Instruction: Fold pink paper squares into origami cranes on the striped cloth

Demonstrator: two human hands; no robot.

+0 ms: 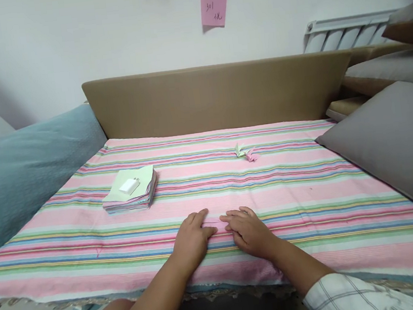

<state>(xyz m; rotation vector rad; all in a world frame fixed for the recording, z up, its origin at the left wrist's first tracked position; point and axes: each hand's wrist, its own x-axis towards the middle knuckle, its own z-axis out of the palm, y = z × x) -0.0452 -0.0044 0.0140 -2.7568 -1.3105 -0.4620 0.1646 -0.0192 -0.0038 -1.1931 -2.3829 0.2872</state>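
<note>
My left hand (192,237) and my right hand (248,231) rest side by side on the striped cloth (306,183) near its front edge. Between their fingertips lies a small pink paper (214,222), hard to tell from the pink stripes. Fingers of both hands press flat on it. A stack of coloured paper squares (131,196) lies to the far left, with a small white block (129,185) on top. Two small folded paper figures, one pale green (240,149) and one pink (252,156), sit further back.
A tan headboard (218,96) stands behind the cloth. A teal blanket (25,170) lies at the left, grey cushions (395,148) at the right. A pink note (214,6) is stuck on the white wall.
</note>
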